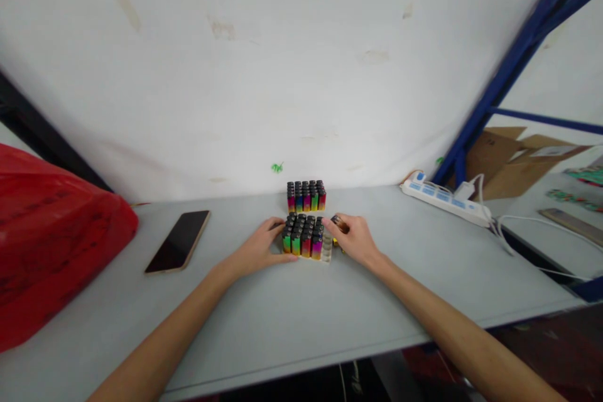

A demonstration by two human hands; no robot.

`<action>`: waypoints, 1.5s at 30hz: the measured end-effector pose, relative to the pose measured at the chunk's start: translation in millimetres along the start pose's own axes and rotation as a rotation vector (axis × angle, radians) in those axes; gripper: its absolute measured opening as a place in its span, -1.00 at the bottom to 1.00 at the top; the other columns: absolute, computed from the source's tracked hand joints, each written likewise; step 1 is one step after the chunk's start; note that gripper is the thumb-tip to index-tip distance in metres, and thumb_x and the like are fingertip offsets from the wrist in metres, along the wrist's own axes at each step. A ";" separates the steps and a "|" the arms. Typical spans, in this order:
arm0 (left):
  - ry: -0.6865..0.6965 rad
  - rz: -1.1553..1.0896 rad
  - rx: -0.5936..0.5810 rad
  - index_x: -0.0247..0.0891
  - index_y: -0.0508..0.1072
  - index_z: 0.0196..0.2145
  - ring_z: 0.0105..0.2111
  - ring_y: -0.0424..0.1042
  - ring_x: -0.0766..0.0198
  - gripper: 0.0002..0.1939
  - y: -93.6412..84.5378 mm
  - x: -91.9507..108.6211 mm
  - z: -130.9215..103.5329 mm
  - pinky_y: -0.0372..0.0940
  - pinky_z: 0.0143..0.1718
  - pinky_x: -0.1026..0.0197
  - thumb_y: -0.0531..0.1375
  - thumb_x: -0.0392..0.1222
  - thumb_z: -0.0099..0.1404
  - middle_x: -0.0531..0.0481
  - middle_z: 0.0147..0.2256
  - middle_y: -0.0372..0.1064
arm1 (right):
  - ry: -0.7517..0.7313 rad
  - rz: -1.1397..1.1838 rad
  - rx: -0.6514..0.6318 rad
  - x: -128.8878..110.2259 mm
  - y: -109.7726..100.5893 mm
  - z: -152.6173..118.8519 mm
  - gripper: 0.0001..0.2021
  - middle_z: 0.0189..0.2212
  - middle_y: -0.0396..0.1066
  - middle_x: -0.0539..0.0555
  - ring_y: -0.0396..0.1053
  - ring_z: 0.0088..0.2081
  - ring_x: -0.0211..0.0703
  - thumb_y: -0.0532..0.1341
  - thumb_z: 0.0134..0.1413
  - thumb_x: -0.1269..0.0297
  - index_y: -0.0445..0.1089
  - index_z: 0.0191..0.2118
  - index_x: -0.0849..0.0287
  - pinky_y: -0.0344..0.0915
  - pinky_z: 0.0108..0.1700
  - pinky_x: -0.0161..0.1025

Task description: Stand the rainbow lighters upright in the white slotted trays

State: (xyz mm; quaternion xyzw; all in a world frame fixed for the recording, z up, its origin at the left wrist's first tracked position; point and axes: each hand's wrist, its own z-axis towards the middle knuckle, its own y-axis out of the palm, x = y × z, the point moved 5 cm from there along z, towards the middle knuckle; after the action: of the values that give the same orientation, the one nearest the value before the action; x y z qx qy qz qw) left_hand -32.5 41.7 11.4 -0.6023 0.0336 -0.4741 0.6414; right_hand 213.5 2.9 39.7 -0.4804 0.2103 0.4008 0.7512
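A pale tray [326,253] stands on the table with several rows of upright lighters [304,239], black-topped with green, red and purple bodies. Empty round slots show along its right side. My left hand [259,247] grips the tray's left end, thumb at the front corner and fingers behind. Just right of the tray, my right hand [355,237] is closed on a lighter [336,242]; its dark top and a bit of yellow show, and my fingers cover the rest. Whether it holds more than one I cannot tell. Behind stands a second block of upright lighters [306,198].
A phone [178,242] lies on the grey table [282,326] to the left, beside a red plastic bag [56,239]. A white power strip [445,200] with cables sits at the back right, near a blue rack post [509,63] and a cardboard box [513,160]. A white wall rises behind.
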 end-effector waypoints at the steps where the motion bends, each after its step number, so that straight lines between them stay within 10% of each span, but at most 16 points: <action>1: -0.004 -0.001 -0.003 -0.17 0.49 0.19 0.19 0.40 -0.17 -0.23 0.1 0.0 0.1 0.30 0.32 -0.20 0.43 0.31 0.16 -0.20 0.16 0.39 | -0.022 0.008 -0.013 -1.2 -0.8 0.4 -0.47 -0.62 0.06 -0.11 0.04 -0.53 -0.29 0.09 0.37 -0.16 0.09 -0.53 0.10 0.00 -0.42 -0.26; 9: -0.002 0.010 -0.005 -0.18 0.48 0.19 0.20 0.39 -0.17 -0.21 0.6 0.2 0.3 0.29 0.33 -0.21 0.42 0.33 0.16 -0.21 0.17 0.38 | -0.259 -0.094 -0.089 -8.6 -14.3 6.8 -0.57 -0.32 0.32 0.07 0.33 -0.23 -0.10 -0.09 0.55 0.00 0.24 -0.34 0.09 0.25 -0.11 -0.17; 26: -0.018 0.012 -0.007 -0.17 0.48 0.19 0.20 0.39 -0.16 -0.22 1.5 -1.8 -0.3 0.28 0.33 -0.22 0.43 0.32 0.15 -0.21 0.18 0.38 | -0.251 -0.235 -0.365 10.4 -1.8 6.3 -0.73 -0.34 0.48 0.10 0.39 -0.34 -0.12 0.06 0.52 0.14 0.31 -0.24 0.12 0.26 -0.24 -0.22; 35: -0.016 0.011 -0.007 -0.18 0.50 0.16 0.18 0.41 -0.16 -0.24 -1.0 2.8 0.1 0.31 0.31 -0.20 0.43 0.32 0.15 -0.20 0.16 0.39 | -0.140 -0.209 -0.485 35.0 -48.0 10.6 -0.70 -0.14 0.56 0.18 0.49 -0.12 -0.03 0.29 0.32 0.05 0.55 -0.05 0.18 0.39 0.00 -0.10; 45: -0.015 0.032 -0.037 -0.18 0.47 0.19 0.22 0.37 -0.16 -0.22 -1.1 3.0 -0.5 0.25 0.36 -0.22 0.40 0.36 0.18 -0.22 0.18 0.35 | -0.073 -0.205 -0.457 60.8 -44.4 10.8 -0.82 -0.38 0.51 0.06 0.38 -0.38 -0.12 0.29 0.27 0.14 0.46 -0.19 0.15 0.27 -0.28 -0.22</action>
State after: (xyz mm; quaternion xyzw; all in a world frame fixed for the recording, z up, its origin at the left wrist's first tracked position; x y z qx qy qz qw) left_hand -31.8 39.6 13.7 -0.6170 0.0474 -0.4585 0.6379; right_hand 284.3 27.2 26.5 -0.6419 0.0369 0.3768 0.6668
